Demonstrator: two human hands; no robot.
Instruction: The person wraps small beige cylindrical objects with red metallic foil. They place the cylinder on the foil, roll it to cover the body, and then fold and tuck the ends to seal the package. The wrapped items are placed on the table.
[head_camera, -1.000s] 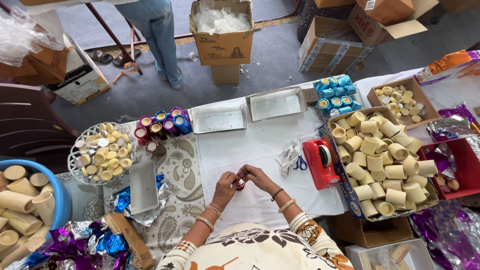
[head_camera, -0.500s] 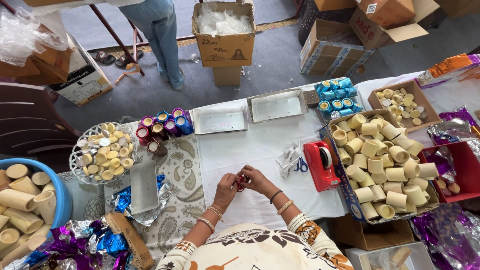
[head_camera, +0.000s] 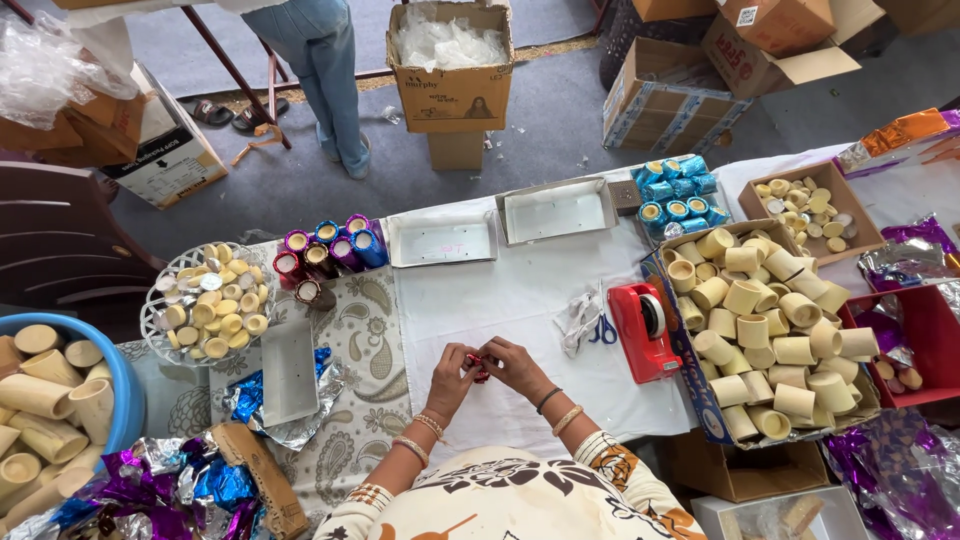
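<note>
Fingers of both hands meet over the white cloth (head_camera: 520, 300) just in front of me: my left hand (head_camera: 452, 376) and my right hand (head_camera: 516, 364) are pinched together on a small red foil-wrapped piece (head_camera: 478, 368), which sits between the fingertips, mostly hidden by them. I judge it very light and its foil skin thin, slippery and quick to crease or tear, so the ends are the place to hold it, with fingertips only and no squeeze on the middle (the core under the foil I cannot make out).

Just to my right lie the blue-handled scissors (head_camera: 603, 329) beside a crumpled scrap, then the red tape dispenser (head_camera: 641, 329), and past it the carton of bare cream tubes (head_camera: 768, 320), piled high. Straight ahead, two shallow metal trays (head_camera: 500, 226) stand side by side at the far edge. To my left are a flat white tray (head_camera: 288, 373) on blue foil, a wire basket of cream caps (head_camera: 208, 300), and a cluster of foil-wrapped tubes (head_camera: 322, 254). Nothing lies between my hands and the cloth; the dispenser is the nearest thing my right elbow could knock.
</note>
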